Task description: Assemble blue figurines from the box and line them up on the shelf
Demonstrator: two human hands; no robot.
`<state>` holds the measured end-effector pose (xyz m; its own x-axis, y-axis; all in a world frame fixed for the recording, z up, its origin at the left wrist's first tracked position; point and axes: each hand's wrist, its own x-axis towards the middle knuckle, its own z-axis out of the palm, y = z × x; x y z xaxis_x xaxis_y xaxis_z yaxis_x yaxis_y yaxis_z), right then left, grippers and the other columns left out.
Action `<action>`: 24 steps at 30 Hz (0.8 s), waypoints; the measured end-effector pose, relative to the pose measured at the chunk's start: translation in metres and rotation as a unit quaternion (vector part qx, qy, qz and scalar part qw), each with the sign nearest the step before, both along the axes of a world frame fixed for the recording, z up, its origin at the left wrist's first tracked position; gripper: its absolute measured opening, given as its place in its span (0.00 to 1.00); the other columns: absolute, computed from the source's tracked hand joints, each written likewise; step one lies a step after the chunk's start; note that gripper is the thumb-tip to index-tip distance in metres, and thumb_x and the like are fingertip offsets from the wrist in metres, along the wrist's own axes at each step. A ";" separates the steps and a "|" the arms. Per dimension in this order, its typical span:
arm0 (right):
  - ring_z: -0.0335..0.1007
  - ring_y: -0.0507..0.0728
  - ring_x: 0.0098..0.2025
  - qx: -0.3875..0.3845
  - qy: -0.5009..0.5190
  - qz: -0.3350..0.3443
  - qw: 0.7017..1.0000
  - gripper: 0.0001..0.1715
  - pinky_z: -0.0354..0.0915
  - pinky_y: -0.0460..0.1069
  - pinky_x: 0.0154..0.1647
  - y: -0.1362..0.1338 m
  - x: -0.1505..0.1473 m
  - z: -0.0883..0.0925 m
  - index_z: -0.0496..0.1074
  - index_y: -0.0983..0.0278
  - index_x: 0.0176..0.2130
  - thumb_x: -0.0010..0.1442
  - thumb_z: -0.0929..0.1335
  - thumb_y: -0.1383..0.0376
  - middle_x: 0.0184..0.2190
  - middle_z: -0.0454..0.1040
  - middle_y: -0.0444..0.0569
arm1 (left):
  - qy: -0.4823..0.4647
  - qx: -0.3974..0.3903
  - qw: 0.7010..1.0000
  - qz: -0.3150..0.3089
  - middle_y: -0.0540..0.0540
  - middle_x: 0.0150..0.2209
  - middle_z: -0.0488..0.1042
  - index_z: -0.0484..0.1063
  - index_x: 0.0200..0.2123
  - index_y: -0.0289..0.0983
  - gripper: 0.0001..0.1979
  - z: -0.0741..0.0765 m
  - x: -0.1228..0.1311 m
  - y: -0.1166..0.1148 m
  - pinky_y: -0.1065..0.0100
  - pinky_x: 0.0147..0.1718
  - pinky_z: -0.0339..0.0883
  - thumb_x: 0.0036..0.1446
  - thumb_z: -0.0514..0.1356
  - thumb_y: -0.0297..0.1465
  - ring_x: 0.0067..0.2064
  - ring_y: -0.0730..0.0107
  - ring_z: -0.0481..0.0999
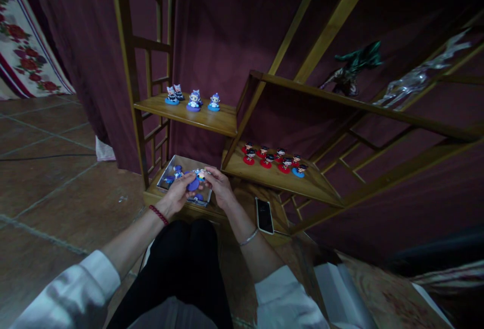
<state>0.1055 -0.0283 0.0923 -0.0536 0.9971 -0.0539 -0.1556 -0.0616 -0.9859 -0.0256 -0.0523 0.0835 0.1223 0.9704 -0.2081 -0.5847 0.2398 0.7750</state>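
My left hand and my right hand meet over a shallow grey box on the lowest wooden shelf. Both are closed around one small figurine on a purple base. More blue and purple figurines lie in the box. A red bead bracelet is on my left wrist, a silver bangle on my right.
Several blue-and-purple figurines stand on the upper left shelf. Several red-based figurines and one blue-based one stand on the middle shelf. A phone lies by my right forearm. Maroon curtain behind; tiled floor at left; a white box at lower right.
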 end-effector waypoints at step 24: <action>0.66 0.47 0.22 -0.006 0.047 -0.006 0.999 0.29 0.65 0.44 0.24 -0.006 -0.006 -0.003 0.71 0.63 0.42 0.38 0.73 0.58 0.25 0.74 0.42 | -0.024 -0.019 1.000 -0.002 0.42 0.30 0.75 0.66 0.40 0.31 0.09 0.002 -0.004 -0.004 0.74 0.22 0.68 0.53 0.55 0.21 0.28 0.69 0.77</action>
<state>0.0996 -0.0339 0.0897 -0.0471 0.9970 -0.0610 -0.2483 -0.0708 -0.9661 -0.0292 -0.0565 0.0851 0.1363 0.9617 -0.2379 -0.6203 0.2701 0.7364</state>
